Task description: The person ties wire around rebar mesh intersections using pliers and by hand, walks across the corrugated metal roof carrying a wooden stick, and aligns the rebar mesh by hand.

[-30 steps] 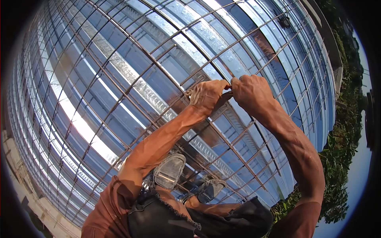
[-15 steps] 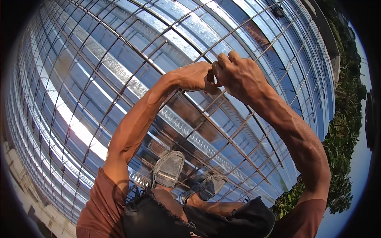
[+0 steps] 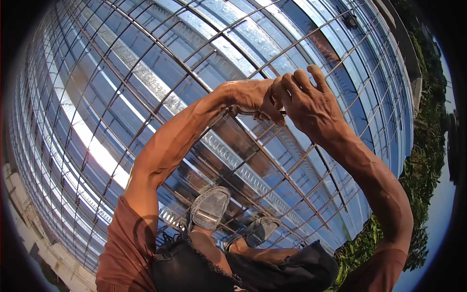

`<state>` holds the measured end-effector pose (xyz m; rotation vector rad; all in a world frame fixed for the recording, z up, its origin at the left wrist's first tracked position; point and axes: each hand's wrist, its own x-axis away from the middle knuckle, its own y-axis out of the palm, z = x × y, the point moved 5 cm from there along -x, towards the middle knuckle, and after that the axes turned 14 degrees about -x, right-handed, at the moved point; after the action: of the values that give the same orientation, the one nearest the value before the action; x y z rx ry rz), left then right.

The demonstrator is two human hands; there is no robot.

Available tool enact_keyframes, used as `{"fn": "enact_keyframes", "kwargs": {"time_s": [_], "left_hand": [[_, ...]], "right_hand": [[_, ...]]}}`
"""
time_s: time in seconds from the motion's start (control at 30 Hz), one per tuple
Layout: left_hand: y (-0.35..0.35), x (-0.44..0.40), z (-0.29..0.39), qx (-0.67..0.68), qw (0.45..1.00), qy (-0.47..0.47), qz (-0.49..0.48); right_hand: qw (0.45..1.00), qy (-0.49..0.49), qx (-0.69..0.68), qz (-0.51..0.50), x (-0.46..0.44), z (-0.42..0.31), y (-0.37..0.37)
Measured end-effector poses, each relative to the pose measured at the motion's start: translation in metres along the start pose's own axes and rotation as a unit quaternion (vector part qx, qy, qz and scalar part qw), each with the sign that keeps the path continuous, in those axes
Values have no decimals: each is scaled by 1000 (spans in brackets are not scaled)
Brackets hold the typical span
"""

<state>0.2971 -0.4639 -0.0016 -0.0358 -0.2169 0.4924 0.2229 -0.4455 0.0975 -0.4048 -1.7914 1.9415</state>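
My left hand (image 3: 260,100) is bent at the wrist over the steel rebar mesh (image 3: 194,75), its fingers curled down and partly hidden. Against it, my right hand (image 3: 311,104) has bent fingers that overlap the left fingertips, with one finger raised. Something thin and dark shows between the two hands, too small to make out. Below the mesh lie shiny corrugated metal sheets (image 3: 95,146).
Two sandalled feet, one in a grey sandal (image 3: 210,208) and one in a darker sandal (image 3: 261,230), stand on the mesh. A small dark object (image 3: 350,21) lies at the upper right. A concrete edge (image 3: 411,63) and green plants (image 3: 413,187) border the right side.
My left wrist has bent and its forearm moved left. My right hand rose, then its fingers loosened and spread somewhat over the left hand. The view has shifted slightly.
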Motion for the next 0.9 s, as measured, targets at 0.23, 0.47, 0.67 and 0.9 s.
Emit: {"fn": "enact_keyframes", "kwargs": {"time_s": [0.23, 0.47, 0.67, 0.9], "left_hand": [[14, 4, 4, -64, 995, -57, 47], [17, 0, -8, -175, 965, -91, 174], [13, -15, -16, 12, 987, -34, -156], [-5, 78, -5, 82, 859, 7, 505]], "right_hand": [[962, 115, -190, -158, -10, 24, 4], [875, 131, -270, -380, -18, 31, 8], [973, 105, -147, -144, 0, 9, 0], [465, 308, -744, -369, 89, -1, 59]]}}
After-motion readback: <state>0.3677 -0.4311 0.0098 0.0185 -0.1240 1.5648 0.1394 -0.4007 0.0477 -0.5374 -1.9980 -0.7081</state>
